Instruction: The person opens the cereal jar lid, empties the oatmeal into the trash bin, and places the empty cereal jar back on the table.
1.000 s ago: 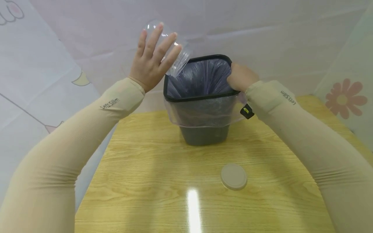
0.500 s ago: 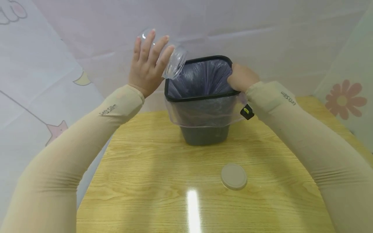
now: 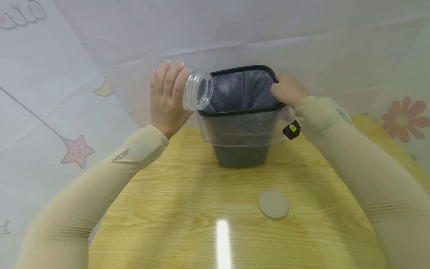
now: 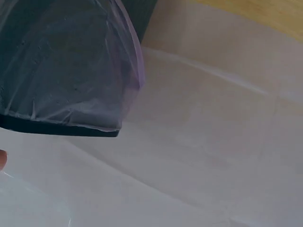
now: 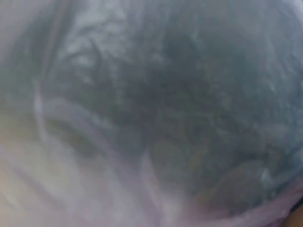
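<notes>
The left hand [image 3: 169, 98] holds a clear jar [image 3: 198, 90] at the left rim of the bin [image 3: 242, 112], fingers laid fairly straight along the jar's side with the thumb out of sight behind it. The jar is tipped so its open threaded mouth faces back toward the camera and slightly down, just beside the bin's near-left corner; whether glass and rim touch cannot be told. In the left wrist view only 1 fingertip [image 4: 2, 160] shows at the edge, with the bin's dark rim and its liner [image 4: 71, 71] above it.

The right hand [image 3: 288, 90] is curled over the bin's right rim, fingers hooked inside and gripping the rim and the clear plastic liner [image 3: 242, 127] folded over it. The right wrist view is a blur of crinkled plastic against the dark inside of the bin [image 5: 189, 94].

The bin stands upright at the far edge of the tabletop [image 3: 174, 201], about midway across. A round beige lid [image 3: 273, 204] lies flat nearer the front, right of centre, well apart from both hands. A bright glare streak sits just left of the lid. Both arms wear beige sleeves [image 3: 134, 157], and a small black tag [image 3: 290, 129] hangs at the right wrist.
</notes>
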{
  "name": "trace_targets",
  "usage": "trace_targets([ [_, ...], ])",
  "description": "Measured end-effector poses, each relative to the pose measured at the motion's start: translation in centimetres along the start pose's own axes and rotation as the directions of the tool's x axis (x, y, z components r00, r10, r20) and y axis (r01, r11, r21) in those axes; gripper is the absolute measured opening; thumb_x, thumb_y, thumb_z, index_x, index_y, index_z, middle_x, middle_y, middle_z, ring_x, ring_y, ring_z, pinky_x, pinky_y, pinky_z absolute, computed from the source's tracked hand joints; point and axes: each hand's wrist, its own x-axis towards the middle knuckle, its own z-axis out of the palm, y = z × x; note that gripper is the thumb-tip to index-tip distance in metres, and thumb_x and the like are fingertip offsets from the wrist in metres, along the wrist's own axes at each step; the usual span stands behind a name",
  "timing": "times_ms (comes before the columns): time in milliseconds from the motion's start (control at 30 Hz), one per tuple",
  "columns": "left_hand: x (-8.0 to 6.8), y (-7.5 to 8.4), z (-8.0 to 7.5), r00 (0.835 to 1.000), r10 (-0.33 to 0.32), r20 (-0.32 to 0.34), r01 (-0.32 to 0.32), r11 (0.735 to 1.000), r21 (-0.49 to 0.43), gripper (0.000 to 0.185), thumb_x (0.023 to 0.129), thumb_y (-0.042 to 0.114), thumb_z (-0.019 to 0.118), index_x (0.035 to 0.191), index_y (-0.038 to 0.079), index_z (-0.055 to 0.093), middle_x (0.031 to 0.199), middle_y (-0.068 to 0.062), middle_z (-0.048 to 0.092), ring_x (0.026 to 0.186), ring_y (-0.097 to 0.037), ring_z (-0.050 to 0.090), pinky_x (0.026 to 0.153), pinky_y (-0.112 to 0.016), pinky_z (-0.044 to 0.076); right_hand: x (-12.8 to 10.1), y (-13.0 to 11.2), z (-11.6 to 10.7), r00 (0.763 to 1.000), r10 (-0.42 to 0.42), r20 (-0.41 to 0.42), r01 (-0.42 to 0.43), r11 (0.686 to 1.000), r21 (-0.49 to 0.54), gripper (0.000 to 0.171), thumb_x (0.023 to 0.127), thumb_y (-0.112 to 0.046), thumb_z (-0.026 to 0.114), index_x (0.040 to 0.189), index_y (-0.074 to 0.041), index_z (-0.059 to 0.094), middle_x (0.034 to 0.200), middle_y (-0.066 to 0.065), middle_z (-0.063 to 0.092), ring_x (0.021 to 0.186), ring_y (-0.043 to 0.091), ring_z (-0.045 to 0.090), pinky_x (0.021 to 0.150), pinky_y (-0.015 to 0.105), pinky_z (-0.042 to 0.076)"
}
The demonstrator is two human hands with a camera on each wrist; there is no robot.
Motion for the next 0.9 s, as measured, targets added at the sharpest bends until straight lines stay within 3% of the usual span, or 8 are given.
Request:
trace_targets([
  [67, -0.6, 0.6, -0.3, 1.0, -0.019, -0.013, 0.019, 1.0, -0.008, 0.059, 0.076, 0.015, 0.077, 0.125, 0.006, 0.046, 0.128, -0.015, 0.055, 0.125, -0.037, 0.047, 0.11, -0.054, 0.029, -0.1, 0.1, -0.2, 1.0, 0.015, 0.009, -0.015, 1.0, 0.015, 0.064, 0.095, -0.019, 0.021, 0.153, 0.002, 0.008, 0.157, 0.025, 0.012, 0.143, 0.042, 0.012, 0.116, 0.055, 0.014],
  [133, -1.0, 1.2, -0.5, 0.999, -0.041, -0.02, 0.041, 0.999, -0.013, 0.061, 0.075, 0.015, 0.078, 0.125, 0.007, 0.045, 0.128, -0.014, 0.055, 0.125, -0.035, 0.047, 0.11, -0.053, 0.029, -0.4, 0.1, -0.5, 1.0, 0.018, 0.001, -0.018, 1.0, 0.01, 0.064, 0.094, -0.017, 0.021, 0.153, 0.003, 0.008, 0.157, 0.026, 0.015, 0.133, 0.043, 0.036, 0.108, 0.05, 0.034],
  [200, -1.3, 1.6, -0.6, 0.998, -0.061, -0.018, 0.061, 0.998, -0.023, 0.064, 0.073, 0.016, 0.08, 0.126, 0.007, 0.045, 0.129, -0.014, 0.055, 0.126, -0.035, 0.047, 0.11, -0.053, 0.029, -0.6, 0.1, -0.7, 1.0, 0.02, -0.007, -0.02, 1.0, -0.001, 0.064, 0.092, -0.014, 0.022, 0.153, 0.004, 0.01, 0.155, 0.028, 0.019, 0.101, 0.036, 0.059, 0.085, 0.043, 0.05],
  [333, -1.9, 1.9, -0.8, 0.995, -0.097, 0.007, 0.097, 0.994, -0.051, 0.071, 0.069, 0.016, 0.084, 0.127, 0.005, 0.044, 0.131, -0.015, 0.053, 0.127, -0.035, 0.045, 0.111, -0.053, 0.027, -1.0, 0.0, -1.0, 1.0, 0.012, -0.015, -0.012, 0.999, -0.036, 0.064, 0.091, -0.011, 0.024, 0.152, 0.005, 0.014, 0.15, 0.03, 0.028, 0.05, 0.017, 0.043, 0.051, 0.032, 0.041],
  [633, -2.5, 2.3, -0.9, 0.988, -0.149, 0.034, 0.151, 0.987, -0.056, 0.071, 0.069, 0.018, 0.083, 0.127, 0.004, 0.045, 0.131, -0.016, 0.053, 0.128, -0.035, 0.045, 0.111, -0.051, 0.026, -1.7, 0.4, -1.1, 0.999, 0.001, -0.045, -0.002, 1.0, -0.02, 0.063, 0.091, -0.012, 0.022, 0.152, 0.004, 0.019, 0.118, 0.028, 0.055, 0.053, 0.02, 0.039, 0.053, 0.034, 0.04],
  [733, -2.8, 2.4, -1.0, 0.985, -0.169, 0.035, 0.171, 0.984, -0.058, 0.071, 0.069, 0.018, 0.083, 0.127, 0.003, 0.045, 0.131, -0.016, 0.053, 0.128, -0.035, 0.044, 0.111, -0.052, 0.027, -2.1, 0.4, -1.2, 0.999, -0.005, -0.051, 0.004, 1.0, -0.024, 0.062, 0.093, -0.015, 0.02, 0.151, 0.005, 0.016, 0.136, 0.031, 0.047, 0.093, 0.037, 0.06, 0.086, 0.045, 0.049],
  [833, -3.0, 2.6, -1.2, 0.981, -0.19, 0.043, 0.192, 0.979, -0.063, 0.073, 0.068, 0.018, 0.084, 0.127, 0.003, 0.044, 0.13, -0.017, 0.053, 0.128, -0.036, 0.044, 0.111, -0.052, 0.027, -2.4, 0.5, -1.2, 0.998, -0.006, -0.065, 0.004, 1.0, -0.024, 0.062, 0.093, -0.016, 0.018, 0.151, 0.006, 0.016, 0.156, 0.027, 0.017, 0.138, 0.047, 0.026, 0.112, 0.057, 0.023],
  [900, -3.2, 2.7, -1.3, 0.977, -0.207, 0.051, 0.211, 0.975, -0.074, 0.074, 0.067, 0.019, 0.084, 0.127, 0.002, 0.044, 0.13, -0.018, 0.053, 0.128, -0.036, 0.044, 0.111, -0.051, 0.028, -2.7, 0.6, -1.2, 0.996, -0.003, -0.087, 0.001, 1.0, -0.029, 0.062, 0.093, -0.017, 0.018, 0.151, 0.005, 0.018, 0.155, 0.027, 0.019, 0.141, 0.047, 0.016, 0.113, 0.06, 0.018],
])
